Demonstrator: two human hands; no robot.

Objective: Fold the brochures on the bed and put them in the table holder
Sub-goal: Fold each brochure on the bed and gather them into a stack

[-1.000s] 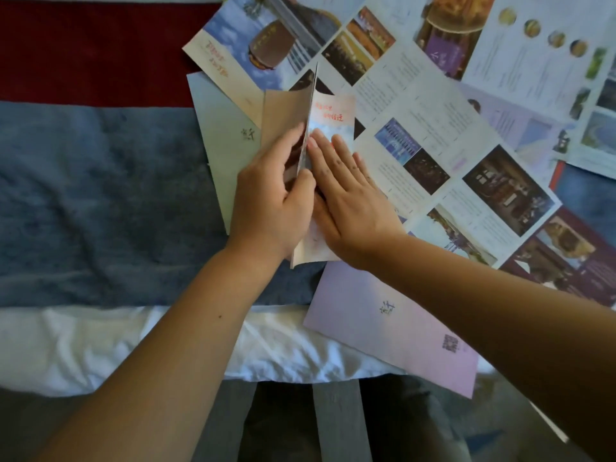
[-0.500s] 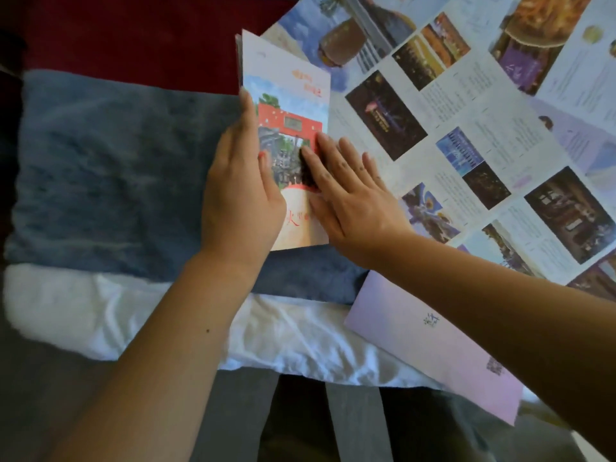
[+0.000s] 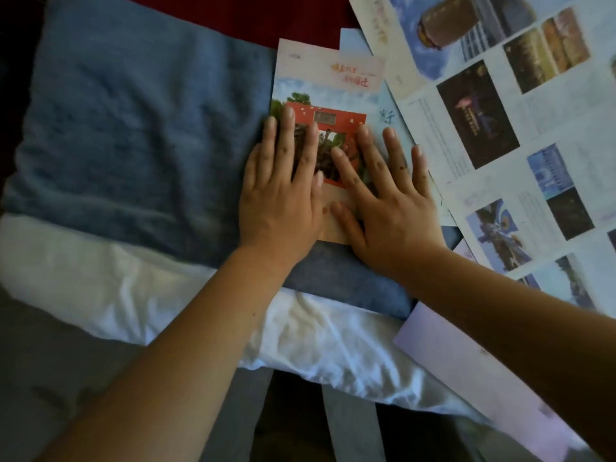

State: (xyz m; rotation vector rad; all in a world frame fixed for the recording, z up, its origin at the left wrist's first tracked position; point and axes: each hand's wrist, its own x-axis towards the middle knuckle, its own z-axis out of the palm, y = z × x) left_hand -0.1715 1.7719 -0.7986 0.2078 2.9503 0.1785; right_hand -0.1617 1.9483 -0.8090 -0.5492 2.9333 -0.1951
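A folded brochure (image 3: 320,78) (the one with the red gate photo on its cover) is seen lying flat on the blue blanket (image 3: 133,128), roughly mid-bed and a bit toward the far edge. It's being pressed down by both hands at once. The left hand (image 3: 280,191) is laid palm-down over the brochure's left edge, fingers straight and only slightly parted, with the outer fingers spilling off onto the blanket. The right hand (image 3: 386,208) is laid flat over the lower right part of the cover, fingers spread wide, and its outer fingers are reaching past the brochure onto a pale blue sheet (image 3: 390,118) tucked partly underneath. Nothing is gripped by either hand; the paper is just flattened under open palms.

Toward the right edge of the bed, a bunch of unfolded brochures (image 3: 500,128) are spread open and overlapping, photo panels and text columns face up (text is too blurry to be read). One with a big brown rounded building on blue sky (image 3: 443,25) is found at the far right corner area. A lilac sheet (image 3: 466,368) is hanging off the near edge of the bed on the right, partly covered by the right forearm.

A white sheet (image 3: 100,278) is showing below the blanket along the near edge, and a dark red cover (image 3: 233,15) along the far edge. The table holder isn't visible in this view.
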